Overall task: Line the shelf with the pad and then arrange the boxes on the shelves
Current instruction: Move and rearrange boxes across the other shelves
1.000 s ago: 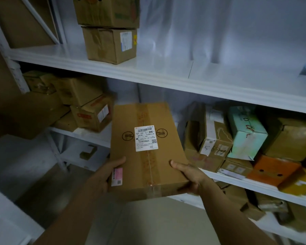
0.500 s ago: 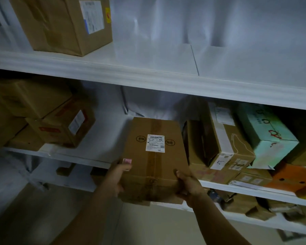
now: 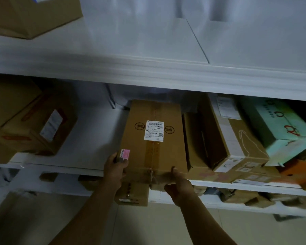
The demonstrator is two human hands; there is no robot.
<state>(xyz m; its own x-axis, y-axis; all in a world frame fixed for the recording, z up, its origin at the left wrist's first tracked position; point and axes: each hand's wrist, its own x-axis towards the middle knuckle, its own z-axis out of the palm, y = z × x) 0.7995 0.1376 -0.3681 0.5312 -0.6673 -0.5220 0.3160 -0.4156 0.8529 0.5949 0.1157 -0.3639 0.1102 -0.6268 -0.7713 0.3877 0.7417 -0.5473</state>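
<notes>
A flat brown cardboard box (image 3: 155,149) with a white shipping label and a pink sticker lies lengthwise on the white middle shelf (image 3: 88,138), in the gap between other boxes. Its near end overhangs the shelf's front edge. My left hand (image 3: 116,167) grips the box's near left corner by the pink sticker. My right hand (image 3: 177,183) holds its near right corner from below. The shelf surface under it is covered by a white pad. The upper shelf (image 3: 148,71) is white as well.
Brown boxes (image 3: 34,128) are stacked on the middle shelf's left. On its right stand more cartons (image 3: 224,142), a mint-green box (image 3: 283,131) and an orange one (image 3: 297,172). A large carton (image 3: 32,13) sits on the upper shelf's left. Smaller boxes (image 3: 131,195) fill the lower shelf.
The box has gone from held in the air in front of the shelves to resting deep on the middle shelf. Both hands have followed it forward, and the view has moved closer.
</notes>
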